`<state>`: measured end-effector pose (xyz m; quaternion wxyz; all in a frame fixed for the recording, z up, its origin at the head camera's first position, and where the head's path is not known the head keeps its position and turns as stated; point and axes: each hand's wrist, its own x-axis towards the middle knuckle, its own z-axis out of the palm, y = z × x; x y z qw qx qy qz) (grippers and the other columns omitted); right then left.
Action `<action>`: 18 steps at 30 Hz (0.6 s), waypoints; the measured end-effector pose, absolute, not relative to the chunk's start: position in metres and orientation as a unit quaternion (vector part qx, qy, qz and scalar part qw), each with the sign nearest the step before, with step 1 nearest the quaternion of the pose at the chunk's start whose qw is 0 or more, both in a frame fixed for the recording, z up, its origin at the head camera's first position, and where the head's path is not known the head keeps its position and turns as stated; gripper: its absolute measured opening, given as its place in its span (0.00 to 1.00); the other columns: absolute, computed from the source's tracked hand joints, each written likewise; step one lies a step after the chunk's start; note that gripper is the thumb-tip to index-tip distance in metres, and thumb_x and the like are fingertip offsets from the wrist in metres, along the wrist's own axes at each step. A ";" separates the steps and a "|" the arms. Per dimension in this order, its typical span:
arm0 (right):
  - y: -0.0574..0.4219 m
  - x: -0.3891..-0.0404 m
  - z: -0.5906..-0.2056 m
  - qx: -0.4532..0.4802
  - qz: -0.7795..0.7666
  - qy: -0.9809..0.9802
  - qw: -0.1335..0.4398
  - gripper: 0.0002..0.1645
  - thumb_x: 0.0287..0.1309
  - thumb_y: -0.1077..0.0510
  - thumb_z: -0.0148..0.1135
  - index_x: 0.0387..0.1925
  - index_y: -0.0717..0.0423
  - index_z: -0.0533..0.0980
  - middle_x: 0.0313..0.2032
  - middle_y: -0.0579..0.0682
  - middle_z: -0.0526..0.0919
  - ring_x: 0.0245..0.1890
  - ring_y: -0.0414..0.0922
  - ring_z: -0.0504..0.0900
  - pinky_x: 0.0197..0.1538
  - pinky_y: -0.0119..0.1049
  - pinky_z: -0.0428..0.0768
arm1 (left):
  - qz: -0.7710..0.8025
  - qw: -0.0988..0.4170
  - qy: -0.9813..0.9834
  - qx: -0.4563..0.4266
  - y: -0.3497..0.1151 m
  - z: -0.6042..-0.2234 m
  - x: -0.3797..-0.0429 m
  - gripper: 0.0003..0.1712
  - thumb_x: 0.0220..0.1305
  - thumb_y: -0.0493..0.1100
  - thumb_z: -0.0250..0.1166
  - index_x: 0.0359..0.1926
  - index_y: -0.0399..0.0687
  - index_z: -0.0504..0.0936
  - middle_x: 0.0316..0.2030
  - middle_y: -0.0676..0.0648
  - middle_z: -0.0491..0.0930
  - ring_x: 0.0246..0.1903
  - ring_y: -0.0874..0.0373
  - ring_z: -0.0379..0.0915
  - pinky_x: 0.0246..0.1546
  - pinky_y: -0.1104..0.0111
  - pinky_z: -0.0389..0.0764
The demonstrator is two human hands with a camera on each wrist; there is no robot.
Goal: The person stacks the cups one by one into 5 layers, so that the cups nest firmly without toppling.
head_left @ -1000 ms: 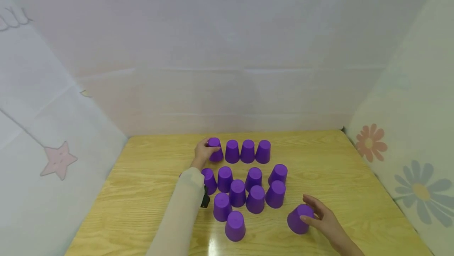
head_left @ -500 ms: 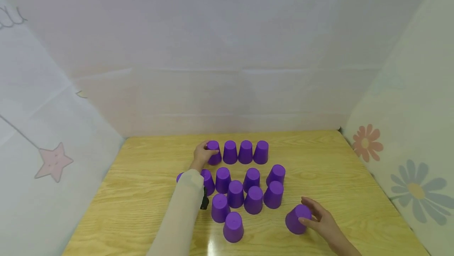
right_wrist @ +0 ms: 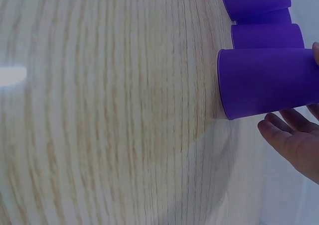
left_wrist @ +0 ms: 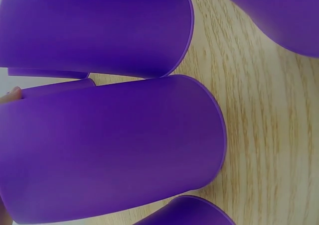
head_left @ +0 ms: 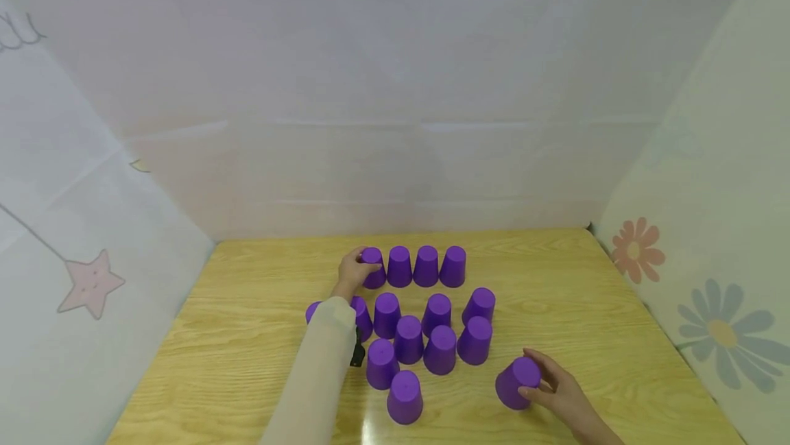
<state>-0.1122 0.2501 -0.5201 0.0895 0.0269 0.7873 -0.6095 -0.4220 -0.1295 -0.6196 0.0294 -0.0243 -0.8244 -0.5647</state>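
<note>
Upside-down purple cups stand on the wooden table. At the back left of the head view, my left hand grips the end cup of the far row, thumb across its near side. In the left wrist view a nearer cup hides most of that held cup, and one fingertip shows past it. At the front right, my right hand holds a separate cup between thumb and fingers. The right wrist view has this cup mouth down, with several fingertips along its lower side.
Three more cups, among them the far row's middle cup, continue the back row. Several others stand in staggered rows, ending with a front cup. My left sleeve partly covers a cup. A white cloth backdrop encloses the table.
The head view has shifted slightly. Both hands keep their cups, with no clear movement across the table.
</note>
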 end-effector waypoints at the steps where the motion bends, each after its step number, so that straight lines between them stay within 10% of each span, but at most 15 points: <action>1: 0.250 -0.112 -0.520 0.028 -0.609 0.788 0.087 0.41 0.43 0.61 0.64 0.59 0.64 0.56 0.53 0.64 0.65 0.53 0.60 0.62 0.53 0.48 0.63 | -0.569 0.030 -0.821 -0.032 -0.130 -0.618 -0.420 0.36 0.36 0.45 0.73 0.52 0.48 0.72 0.42 0.43 0.75 0.39 0.51 0.71 0.36 0.64 0.74; 9: 0.248 -0.111 -0.523 0.054 -0.610 0.786 0.087 0.40 0.42 0.61 0.65 0.58 0.63 0.58 0.52 0.63 0.66 0.53 0.59 0.63 0.52 0.48 0.64 | -0.568 0.005 -0.823 -0.006 -0.122 -0.587 -0.398 0.38 0.39 0.42 0.71 0.56 0.46 0.68 0.49 0.41 0.71 0.47 0.48 0.67 0.45 0.61 0.70; 18: 0.249 -0.112 -0.525 0.064 -0.612 0.784 0.087 0.37 0.42 0.59 0.66 0.55 0.63 0.62 0.50 0.61 0.69 0.52 0.58 0.64 0.52 0.48 0.65 | -0.582 0.043 -0.812 -0.016 -0.134 -0.637 -0.433 0.44 0.33 0.51 0.74 0.56 0.48 0.67 0.47 0.41 0.72 0.48 0.47 0.66 0.40 0.63 0.73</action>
